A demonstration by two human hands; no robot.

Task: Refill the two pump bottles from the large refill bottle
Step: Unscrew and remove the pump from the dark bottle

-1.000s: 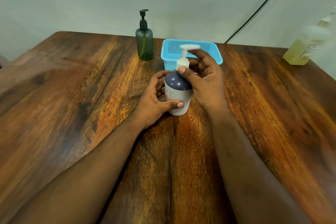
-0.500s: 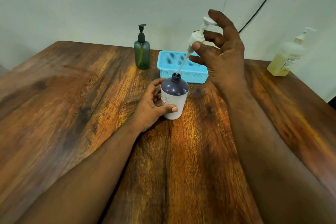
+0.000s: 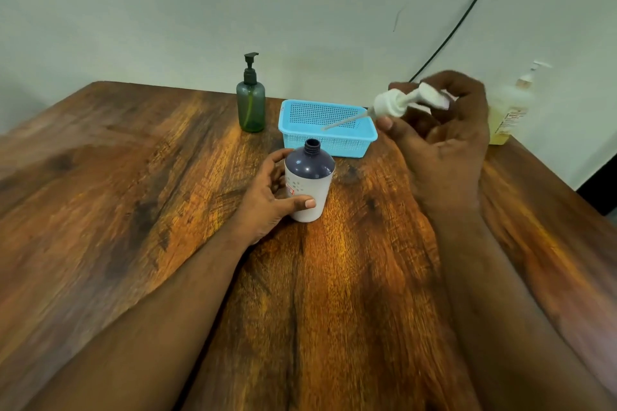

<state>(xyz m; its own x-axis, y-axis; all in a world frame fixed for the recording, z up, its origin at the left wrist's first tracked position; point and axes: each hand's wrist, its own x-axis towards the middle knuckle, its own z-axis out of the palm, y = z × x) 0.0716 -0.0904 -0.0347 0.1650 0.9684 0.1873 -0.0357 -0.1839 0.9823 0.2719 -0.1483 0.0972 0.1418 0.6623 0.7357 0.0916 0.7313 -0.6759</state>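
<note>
A white bottle with a dark purple shoulder stands upright mid-table, its neck uncapped. My left hand grips its side. My right hand is raised to the right and holds the white pump head, tilted, with its dip tube reaching left over the blue basket. A green pump bottle with a black pump stands behind, to the left of the basket. The large refill bottle with yellow liquid stands at the table's far right edge, partly hidden by my right hand.
The wooden table meets a pale wall at the back. A black cable runs diagonally down the wall behind the basket. The table's right edge drops off near the refill bottle.
My right hand pulled the pump head fully out of the white bottle and carried it right, tilting it over the basket. My left hand kept holding the bottle.
</note>
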